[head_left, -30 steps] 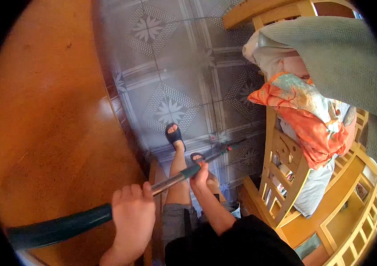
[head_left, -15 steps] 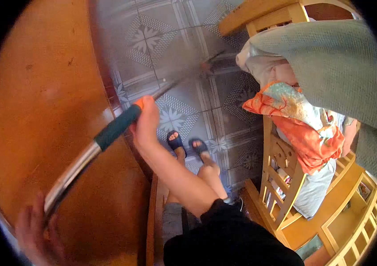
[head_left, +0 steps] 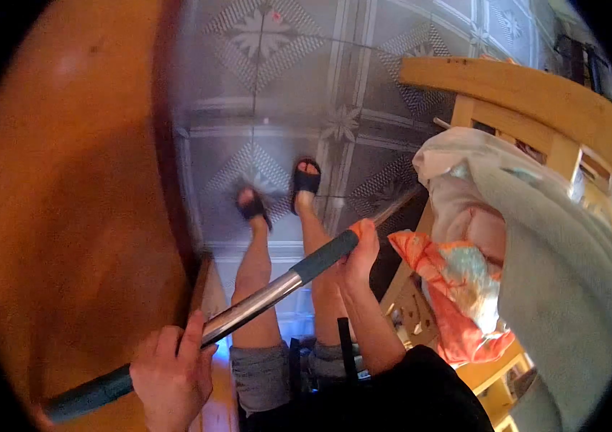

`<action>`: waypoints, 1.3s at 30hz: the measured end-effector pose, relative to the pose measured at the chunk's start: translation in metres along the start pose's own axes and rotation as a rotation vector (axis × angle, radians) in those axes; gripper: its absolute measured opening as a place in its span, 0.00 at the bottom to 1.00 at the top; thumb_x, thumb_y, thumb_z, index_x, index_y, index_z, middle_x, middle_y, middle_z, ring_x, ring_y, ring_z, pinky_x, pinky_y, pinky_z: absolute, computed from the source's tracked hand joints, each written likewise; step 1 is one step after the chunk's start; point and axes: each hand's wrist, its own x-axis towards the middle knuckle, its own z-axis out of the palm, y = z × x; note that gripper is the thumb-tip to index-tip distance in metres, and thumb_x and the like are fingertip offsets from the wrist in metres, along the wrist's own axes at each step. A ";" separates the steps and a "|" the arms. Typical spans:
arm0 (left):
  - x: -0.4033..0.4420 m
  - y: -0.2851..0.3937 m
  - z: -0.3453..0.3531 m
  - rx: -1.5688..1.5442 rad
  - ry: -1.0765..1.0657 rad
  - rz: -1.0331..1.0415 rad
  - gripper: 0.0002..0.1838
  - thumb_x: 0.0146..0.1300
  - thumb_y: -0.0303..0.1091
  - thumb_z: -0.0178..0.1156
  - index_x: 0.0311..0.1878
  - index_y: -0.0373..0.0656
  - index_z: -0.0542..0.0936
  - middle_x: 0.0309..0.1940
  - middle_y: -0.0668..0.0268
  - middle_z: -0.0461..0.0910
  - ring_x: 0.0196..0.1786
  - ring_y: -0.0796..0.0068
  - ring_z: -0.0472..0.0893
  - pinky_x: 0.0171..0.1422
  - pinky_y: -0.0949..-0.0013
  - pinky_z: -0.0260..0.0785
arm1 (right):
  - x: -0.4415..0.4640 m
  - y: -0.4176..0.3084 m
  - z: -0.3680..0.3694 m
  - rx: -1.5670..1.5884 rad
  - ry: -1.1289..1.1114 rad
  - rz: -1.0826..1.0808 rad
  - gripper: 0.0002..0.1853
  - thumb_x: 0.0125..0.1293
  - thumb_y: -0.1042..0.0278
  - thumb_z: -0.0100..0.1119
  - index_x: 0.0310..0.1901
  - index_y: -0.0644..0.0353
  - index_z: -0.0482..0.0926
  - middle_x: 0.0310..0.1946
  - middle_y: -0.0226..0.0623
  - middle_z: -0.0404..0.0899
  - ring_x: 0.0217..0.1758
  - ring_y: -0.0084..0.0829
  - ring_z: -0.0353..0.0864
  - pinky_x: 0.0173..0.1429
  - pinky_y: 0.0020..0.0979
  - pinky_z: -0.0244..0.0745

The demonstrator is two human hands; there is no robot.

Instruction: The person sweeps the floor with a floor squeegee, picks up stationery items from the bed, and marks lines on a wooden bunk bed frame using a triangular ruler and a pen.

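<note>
A long pole [head_left: 254, 308] with a metal shaft and dark green grip sleeves runs diagonally across the lower view. My left hand [head_left: 173, 371] is wrapped round its lower part, near the edge of the lower sleeve. Higher up, my right hand [head_left: 361, 258] closes round the pole at the top of the upper sleeve, beside an orange part. Past that hand, the thin shaft continues up and right toward the wooden bed frame, where its far end is hidden.
Patterned tiles [head_left: 291, 79] lie under my sandalled feet. An orange-brown wooden surface [head_left: 68, 194] fills the left. At the right, a wooden bed frame [head_left: 522, 90] holds a grey-green blanket [head_left: 551, 252] and an orange patterned cloth [head_left: 457, 288].
The pole's far end has swung from the upper floor toward the bed at the right. Both hands have moved right, and my right hand is lower. My feet have shifted, and the view has turned.
</note>
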 end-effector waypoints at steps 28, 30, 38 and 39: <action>0.071 -0.024 -0.049 0.087 0.197 0.207 0.15 0.61 0.36 0.63 0.52 0.50 0.81 0.36 0.61 0.82 0.29 0.66 0.80 0.32 0.68 0.74 | 0.023 -0.037 0.068 -0.154 -0.127 0.084 0.19 0.66 0.45 0.46 0.43 0.54 0.69 0.19 0.31 0.71 0.19 0.23 0.71 0.21 0.21 0.67; 0.085 -0.018 -0.057 0.034 0.188 0.170 0.15 0.61 0.34 0.63 0.52 0.50 0.80 0.34 0.62 0.81 0.30 0.67 0.80 0.33 0.68 0.73 | 0.034 -0.027 0.061 -0.108 -0.013 0.070 0.19 0.66 0.45 0.47 0.42 0.54 0.69 0.19 0.32 0.71 0.19 0.24 0.71 0.21 0.24 0.68; 0.165 0.022 -0.043 0.135 0.016 0.223 0.16 0.65 0.29 0.52 0.55 0.50 0.77 0.26 0.69 0.70 0.32 0.70 0.75 0.36 0.68 0.70 | 0.132 -0.036 0.041 -0.124 -0.021 0.035 0.16 0.65 0.49 0.51 0.38 0.54 0.70 0.23 0.31 0.72 0.25 0.25 0.73 0.28 0.27 0.71; 0.167 0.022 -0.053 0.102 0.000 0.198 0.15 0.63 0.29 0.55 0.53 0.49 0.79 0.26 0.68 0.71 0.32 0.69 0.76 0.34 0.67 0.69 | 0.132 -0.040 0.044 -0.164 -0.008 0.037 0.15 0.65 0.50 0.51 0.37 0.54 0.71 0.23 0.30 0.72 0.25 0.25 0.73 0.28 0.27 0.71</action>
